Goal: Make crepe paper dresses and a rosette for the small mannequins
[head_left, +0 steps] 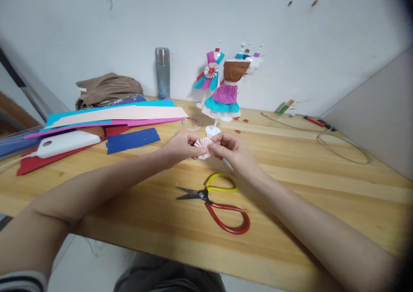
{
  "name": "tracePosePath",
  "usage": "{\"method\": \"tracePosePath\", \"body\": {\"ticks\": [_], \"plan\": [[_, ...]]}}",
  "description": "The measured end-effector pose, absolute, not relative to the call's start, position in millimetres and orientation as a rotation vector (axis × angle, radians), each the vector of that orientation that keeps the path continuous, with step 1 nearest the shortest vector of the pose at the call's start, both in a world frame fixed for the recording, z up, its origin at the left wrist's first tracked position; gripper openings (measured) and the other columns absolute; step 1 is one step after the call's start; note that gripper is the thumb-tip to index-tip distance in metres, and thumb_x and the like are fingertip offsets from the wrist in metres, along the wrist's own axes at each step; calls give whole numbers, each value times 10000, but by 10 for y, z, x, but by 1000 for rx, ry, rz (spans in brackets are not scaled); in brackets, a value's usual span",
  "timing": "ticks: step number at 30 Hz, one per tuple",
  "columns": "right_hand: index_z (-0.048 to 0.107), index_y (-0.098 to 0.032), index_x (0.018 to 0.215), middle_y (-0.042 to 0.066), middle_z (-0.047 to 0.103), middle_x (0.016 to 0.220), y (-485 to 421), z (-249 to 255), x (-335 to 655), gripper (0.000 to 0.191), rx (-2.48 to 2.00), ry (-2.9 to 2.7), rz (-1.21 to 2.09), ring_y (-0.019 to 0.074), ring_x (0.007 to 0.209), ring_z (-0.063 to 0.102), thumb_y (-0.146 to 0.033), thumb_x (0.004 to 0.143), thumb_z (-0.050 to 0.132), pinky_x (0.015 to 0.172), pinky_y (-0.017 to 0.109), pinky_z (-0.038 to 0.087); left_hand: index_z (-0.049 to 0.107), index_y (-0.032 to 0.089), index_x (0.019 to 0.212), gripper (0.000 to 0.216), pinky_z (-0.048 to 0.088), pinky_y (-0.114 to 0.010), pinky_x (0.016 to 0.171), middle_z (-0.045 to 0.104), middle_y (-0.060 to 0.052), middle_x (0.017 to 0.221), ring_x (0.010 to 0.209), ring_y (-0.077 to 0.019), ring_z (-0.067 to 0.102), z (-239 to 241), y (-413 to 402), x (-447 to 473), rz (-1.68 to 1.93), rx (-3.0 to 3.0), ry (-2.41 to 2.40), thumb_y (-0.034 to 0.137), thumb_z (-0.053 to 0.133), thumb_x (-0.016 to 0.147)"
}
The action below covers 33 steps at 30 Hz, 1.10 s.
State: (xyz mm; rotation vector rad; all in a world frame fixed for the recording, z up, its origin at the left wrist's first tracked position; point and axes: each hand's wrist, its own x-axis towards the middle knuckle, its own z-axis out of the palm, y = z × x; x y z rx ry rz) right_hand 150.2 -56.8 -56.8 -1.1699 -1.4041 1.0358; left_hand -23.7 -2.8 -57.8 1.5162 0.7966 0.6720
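Observation:
Between my two hands is a pale pink pleated paper rosette (203,143), fanned out in folds. My left hand (182,146) pinches its left side, and my right hand (230,149) grips its right edge with thumb and fingers. The fingertips cover parts of the rosette. Below them on the table lie scissors (201,194) with one yellow and one red handle, blades spread apart. Just beyond my hands stands a small dress form (226,94) in a brown, purple, turquoise and pale layered paper dress. Behind it, another form wears a colourful outfit with a similar rosette (211,70).
On the left lie coloured paper strips (119,116), a blue piece (133,140) and a white corded device (69,143). A brown cloth bundle (109,87) and a bottle (162,73) stand by the wall. A roll of clear tape (191,123), red scraps (238,131) and a looped cable (342,152) lie around.

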Motion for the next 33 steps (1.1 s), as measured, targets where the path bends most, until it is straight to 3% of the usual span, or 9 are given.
{"method": "tracePosePath", "body": {"ticks": [3,7,9,17,23,30,33], "plan": [[574,-211,618,-27,558,559,-562,-598,1503,270,-1197,-1413,1037,102,492,428,-402,655,762,519,274,334,727,102,784,274,442,-207,594,676,-19,678,629,-100,578,-600,-9,-249,656,1525,767,286,835,613],[579,-212,620,-34,545,547,-576,-610,1498,282,-1171,-1370,1065,99,485,434,-421,660,764,515,273,345,727,129,1109,583,485,-235,673,733,-74,915,800,-152,648,-590,-9,-261,668,1455,700,371,881,603],[575,-215,618,-34,545,544,-582,-613,1496,287,-1163,-1348,1055,100,484,433,-425,662,767,512,273,346,701,141,1181,684,495,-243,686,730,-93,969,848,-171,660,-576,-9,-265,676,1411,677,446,891,599],[576,-220,622,-36,523,535,-569,-623,1499,277,-1156,-1292,913,103,489,419,-426,681,752,509,272,332,714,117,948,725,537,-270,623,712,-107,825,673,-155,653,-607,54,-275,649,1189,677,777,722,650],[587,-220,629,-48,513,505,-522,-694,1476,241,-1158,-1231,882,100,476,408,-406,666,737,502,264,321,701,110,799,624,546,-240,649,709,-65,774,666,-124,657,-692,-15,-238,532,1234,724,568,942,451],[566,-225,642,-24,564,582,-533,-804,1425,253,-1155,-1297,965,115,498,442,-400,678,745,504,276,349,688,102,729,341,474,-190,549,656,-27,656,573,-75,586,-675,-42,-229,662,1261,814,382,863,646],[549,-223,619,-23,522,556,-534,-783,1463,274,-1166,-1355,962,125,505,445,-419,725,709,517,286,341,641,124,647,299,403,-184,478,587,4,566,499,-64,516,-640,-40,-241,672,1351,860,372,803,682]]}}
